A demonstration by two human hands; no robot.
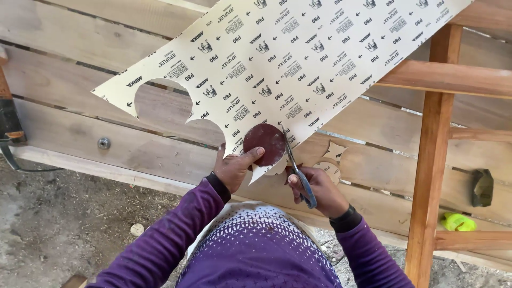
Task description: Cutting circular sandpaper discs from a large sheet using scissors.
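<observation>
From the head view, the left hand [234, 168] pinches a round, reddish-brown gritty disc [265, 143] against the cream printed sheet [298, 58], which lies across rough wooden planks [64, 90]. The right hand [320, 189] is closed around blue-handled scissors [298, 170], blades at the disc's edge. Round cut-outs [160, 104] scallop the sheet's lower border. A cut paper circle [329, 169] rests just beside the scissors.
</observation>
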